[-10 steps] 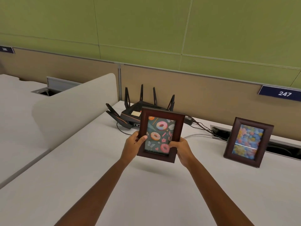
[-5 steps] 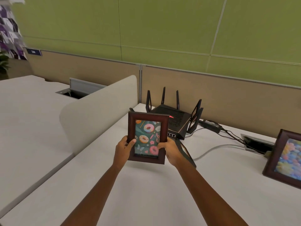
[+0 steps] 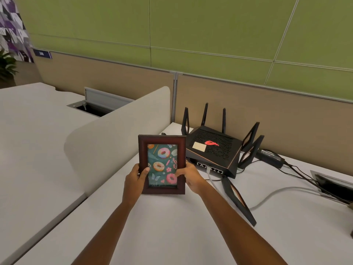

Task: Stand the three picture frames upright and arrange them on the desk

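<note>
A dark wooden picture frame (image 3: 162, 142) with a doughnut picture stands upright, its bottom edge at or just above the white desk (image 3: 172, 232), left of the router. My left hand (image 3: 133, 180) grips its lower left side, thumb on the glass. My right hand (image 3: 191, 176) grips its lower right side. At the far right edge only a dark corner (image 3: 351, 229) shows, perhaps of another frame. No third frame is in view.
A black router (image 3: 214, 150) with several antennas sits right of the frame, cables (image 3: 277, 192) trailing to a desk cable slot (image 3: 332, 186). A curved beige divider (image 3: 118, 138) rises on the left. A partition wall runs behind.
The doughnut frame has moved left across the desk, from in front of the router to its left, and lower. My view turned left, so the flower-picture frame has left the view.
</note>
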`<state>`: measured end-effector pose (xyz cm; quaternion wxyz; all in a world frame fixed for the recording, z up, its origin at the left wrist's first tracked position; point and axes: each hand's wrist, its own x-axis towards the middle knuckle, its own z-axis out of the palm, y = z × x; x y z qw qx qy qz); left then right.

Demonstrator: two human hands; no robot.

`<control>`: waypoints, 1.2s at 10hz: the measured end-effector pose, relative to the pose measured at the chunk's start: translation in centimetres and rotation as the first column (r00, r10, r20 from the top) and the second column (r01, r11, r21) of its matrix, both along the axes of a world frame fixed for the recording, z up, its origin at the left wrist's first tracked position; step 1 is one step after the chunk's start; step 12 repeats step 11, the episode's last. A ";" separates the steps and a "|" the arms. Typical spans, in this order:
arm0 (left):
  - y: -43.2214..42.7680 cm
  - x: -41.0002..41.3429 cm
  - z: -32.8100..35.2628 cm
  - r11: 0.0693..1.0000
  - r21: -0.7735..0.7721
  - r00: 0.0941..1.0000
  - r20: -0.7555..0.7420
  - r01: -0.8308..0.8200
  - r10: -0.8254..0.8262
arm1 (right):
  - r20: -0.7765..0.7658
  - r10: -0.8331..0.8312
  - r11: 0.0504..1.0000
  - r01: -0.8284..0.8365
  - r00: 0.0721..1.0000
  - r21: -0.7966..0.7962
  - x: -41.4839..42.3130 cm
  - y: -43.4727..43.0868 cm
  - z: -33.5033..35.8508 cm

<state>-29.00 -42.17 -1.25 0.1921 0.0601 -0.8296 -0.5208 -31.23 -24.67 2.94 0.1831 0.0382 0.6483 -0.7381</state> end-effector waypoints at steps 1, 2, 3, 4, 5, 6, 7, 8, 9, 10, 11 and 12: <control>-0.8 -0.9 -0.2 0.999 -0.024 0.999 -0.020 -0.028 0.027 | 0.000 0.035 0.999 -0.035 0.999 -0.001 -1.2 -0.6 -0.4; -1.2 -1.5 -0.3 0.997 -0.051 0.998 -0.032 -0.060 0.058 | -0.004 0.059 0.998 -0.059 0.998 -0.019 -2.2 -1.2 -0.7; -1.4 -1.8 -0.7 0.996 -0.048 0.997 -0.025 -0.076 0.075 | -0.008 0.075 0.997 -0.075 0.997 -0.013 -2.9 -1.5 -0.8; -1.4 -2.0 -1.0 0.996 -0.028 0.996 -0.017 -0.084 0.083 | 0.000 0.076 0.997 -0.076 0.997 -0.022 -3.2 -1.7 -0.8; -1.1 -1.9 -1.2 0.996 -0.013 0.996 -0.013 -0.089 0.089 | 0.000 0.092 0.995 -0.092 0.996 -0.039 -3.4 -1.6 -0.9; -0.7 -1.6 -1.2 0.996 0.009 0.996 0.013 -0.093 0.093 | 0.015 0.096 0.994 -0.095 0.995 -0.048 -3.4 -1.6 -1.0; -0.2 -1.2 -1.2 0.994 0.055 0.995 0.044 -0.092 0.089 | 0.012 0.079 0.996 -0.079 0.997 0.042 -3.0 -1.4 -1.1; 0.1 -0.3 -1.5 0.989 0.120 0.990 0.122 -0.087 0.072 | -0.053 0.078 0.986 -0.069 0.996 0.149 -2.1 -0.8 -1.5; 0.3 1.2 -2.0 0.982 0.132 0.977 0.179 -0.137 0.112 | -0.063 0.068 0.973 -0.053 0.996 0.224 -0.5 0.1 -2.6; 1.1 3.8 -2.3 0.984 -0.039 0.969 0.170 -0.174 0.178 | -0.037 0.026 0.938 -0.011 0.999 0.346 1.6 0.9 -3.7; 2.3 5.9 -3.1 0.956 -0.202 0.954 0.169 -0.212 0.247 | -0.117 -0.011 0.870 0.067 0.993 0.488 4.2 1.4 -5.2; 2.3 5.9 -3.1 0.956 -0.202 0.954 0.169 -0.212 0.247 | -0.117 -0.011 0.870 0.067 0.993 0.488 4.2 1.4 -5.2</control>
